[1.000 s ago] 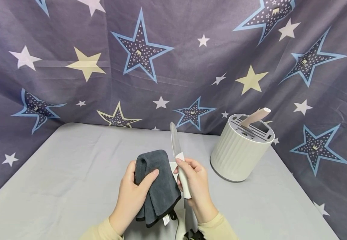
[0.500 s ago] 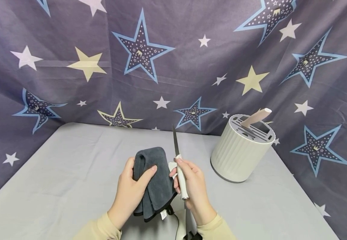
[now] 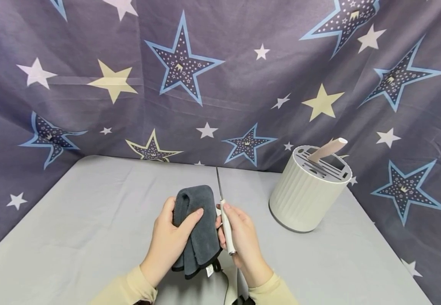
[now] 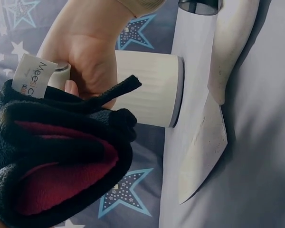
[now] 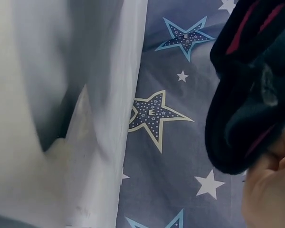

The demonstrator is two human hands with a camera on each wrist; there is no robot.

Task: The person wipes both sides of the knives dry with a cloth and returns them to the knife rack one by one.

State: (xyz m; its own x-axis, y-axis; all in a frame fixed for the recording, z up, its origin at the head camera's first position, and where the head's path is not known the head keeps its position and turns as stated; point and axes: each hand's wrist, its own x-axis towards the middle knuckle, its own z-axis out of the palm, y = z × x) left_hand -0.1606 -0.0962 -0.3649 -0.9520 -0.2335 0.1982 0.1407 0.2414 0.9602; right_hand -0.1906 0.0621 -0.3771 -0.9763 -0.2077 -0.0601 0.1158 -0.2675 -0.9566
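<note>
In the head view, my left hand (image 3: 168,237) grips a folded dark grey cloth (image 3: 202,231) with black edging, the thumb pressed on its front. The cloth's red inner side (image 4: 69,185) and white label (image 4: 34,76) show in the left wrist view. Just right of the cloth, my right hand (image 3: 244,243) holds a knife by its white handle (image 3: 227,231). Its thin blade (image 3: 219,184) points up and away, seen nearly edge-on. Whether the blade touches the cloth cannot be told. Fingers behind the cloth are hidden.
A cream ribbed knife block (image 3: 306,199) stands at the right, one beige handle (image 3: 327,149) rising from its slotted top. Below the hands, a white-handled knife (image 4: 213,109) lies on the pale grey table (image 3: 102,228). A star-patterned curtain (image 3: 213,84) hangs behind.
The knife has turned in my right hand from showing its blade's flat side to nearly edge-on, and its tip has dipped slightly. My left hand still grips the cloth, nearly in place.
</note>
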